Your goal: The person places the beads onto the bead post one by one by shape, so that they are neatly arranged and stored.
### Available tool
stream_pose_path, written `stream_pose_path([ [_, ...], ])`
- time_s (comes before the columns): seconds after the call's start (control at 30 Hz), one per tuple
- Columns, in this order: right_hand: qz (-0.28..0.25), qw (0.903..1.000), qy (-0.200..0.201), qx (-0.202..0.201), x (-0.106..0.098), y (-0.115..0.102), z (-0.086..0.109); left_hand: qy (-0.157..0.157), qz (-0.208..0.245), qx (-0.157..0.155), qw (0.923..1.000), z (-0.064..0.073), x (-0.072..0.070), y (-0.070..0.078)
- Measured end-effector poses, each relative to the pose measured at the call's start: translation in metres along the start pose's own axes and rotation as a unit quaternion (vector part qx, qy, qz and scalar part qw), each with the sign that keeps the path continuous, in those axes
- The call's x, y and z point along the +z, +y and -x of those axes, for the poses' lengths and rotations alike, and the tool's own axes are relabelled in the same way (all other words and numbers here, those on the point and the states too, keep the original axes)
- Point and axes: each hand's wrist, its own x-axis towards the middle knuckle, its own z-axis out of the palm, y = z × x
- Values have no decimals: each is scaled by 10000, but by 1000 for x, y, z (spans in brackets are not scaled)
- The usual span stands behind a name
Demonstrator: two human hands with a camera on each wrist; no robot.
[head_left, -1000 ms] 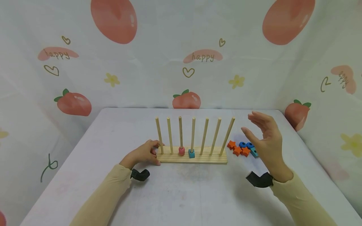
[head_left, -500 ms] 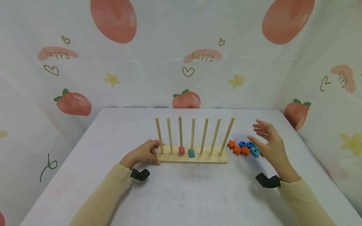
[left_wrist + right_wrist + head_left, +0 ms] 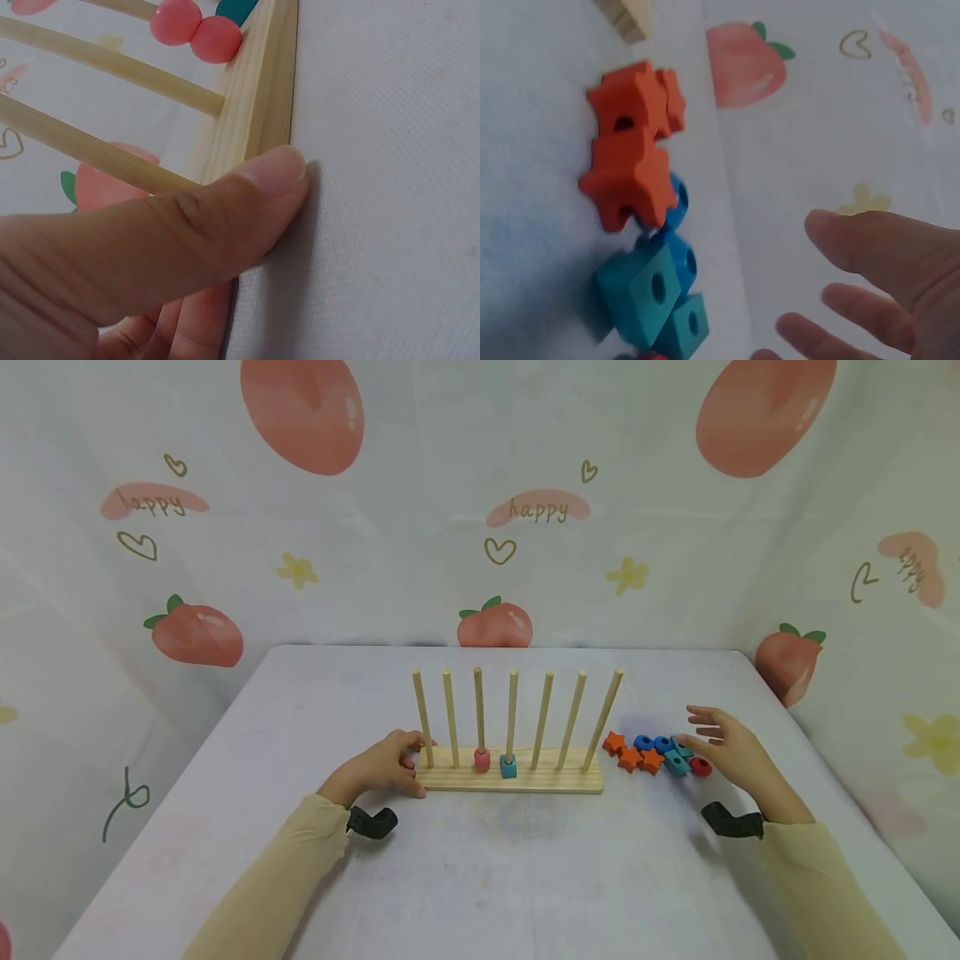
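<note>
My left hand [image 3: 381, 767] grips the left end of a wooden peg board [image 3: 540, 783], its thumb [image 3: 217, 217] along the front edge and the other fingers behind. Several upright pegs stand on the board. A pink rounded bead [image 3: 482, 761] sits low on the third peg from the left, and a teal square bead [image 3: 508, 767] low on the peg beside it. Over the loose beads at the right, my right hand [image 3: 731, 750] hovers with fingers apart and nothing in it. Below it lie teal beads [image 3: 641, 289] and a red bead [image 3: 701, 767].
Orange star beads [image 3: 629, 760] and blue beads [image 3: 643, 742] lie close together just right of the board. A white cloth covers the table [image 3: 480, 877]. A printed curtain [image 3: 405, 527] hangs behind the back edge.
My right hand has moved right and down toward the loose beads, and the red bead has come into view beneath it. My left hand and the peg board have stayed still.
</note>
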Motion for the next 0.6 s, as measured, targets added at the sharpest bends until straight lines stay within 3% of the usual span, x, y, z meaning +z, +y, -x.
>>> stream_pose_path([
  [0.27, 283, 9977, -494, 362, 0, 18, -15, -13, 15, 17, 10000, 0, 0, -1],
  [0.6, 621, 9931, -864, 491, -1, 21, -29, 6, 25, -49, 10000, 1, 0, 1],
])
